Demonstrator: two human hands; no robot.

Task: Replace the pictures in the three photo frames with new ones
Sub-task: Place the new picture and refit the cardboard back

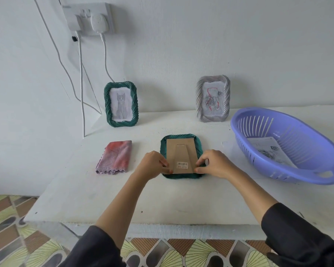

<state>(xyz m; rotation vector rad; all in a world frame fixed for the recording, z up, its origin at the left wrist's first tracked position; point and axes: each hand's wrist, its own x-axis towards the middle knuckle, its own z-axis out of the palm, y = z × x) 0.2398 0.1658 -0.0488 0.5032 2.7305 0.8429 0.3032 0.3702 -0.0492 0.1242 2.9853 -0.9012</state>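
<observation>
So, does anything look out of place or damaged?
Nothing looks damaged or spilled. One green photo frame lies face down, its cardboard back up, the left hand and right hand pinching that back's lower corners; this fits the work. The pink cloth is slightly crumpled.

White table [123,199] holds green frame [107,105], grey frame [199,99], face-down frame [179,151], cloth [115,158], basket [297,135].

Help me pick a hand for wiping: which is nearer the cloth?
Left. The left hand pinches the frame at its left edge, just right of the cloth; the right hand pinches its right edge, beyond the frame.
</observation>
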